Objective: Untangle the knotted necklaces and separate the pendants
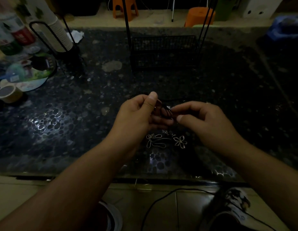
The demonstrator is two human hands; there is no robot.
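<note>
A: Item one, black cord knot, held above the bench between both hands. Left hand: fingers curled, thumb up, pinching the cord on its side. Right hand: thumb and forefinger closed toward the knot's other side, where a small silver pendant glints. Whether the right fingers pinch cord or pendant, I cannot tell; the light is poor

B: Item two?

A: Silver chain, lying on the bench just below the hands, in loose loops. Beside it, flower pendant, open wire petals, flat on the surface. Apart from the black knot, as far as I can see

B: Method for the step in hand?

A: Judgement only: steady the knot with the left, tease one loop slack with the right, never pull both ends taut. Draw the pendant back through the loosened loop, not the cord over it

B: Materials?

A: Cord: matt, thin, soft, likely to bind under tension. Chain: fine, bright, links too small to make out, kinks easily. Bench: dark, glossy, pebble-patterned, with glare patches. Wire basket, black mesh, stands well behind. Tape roll, pale, at far left
</note>
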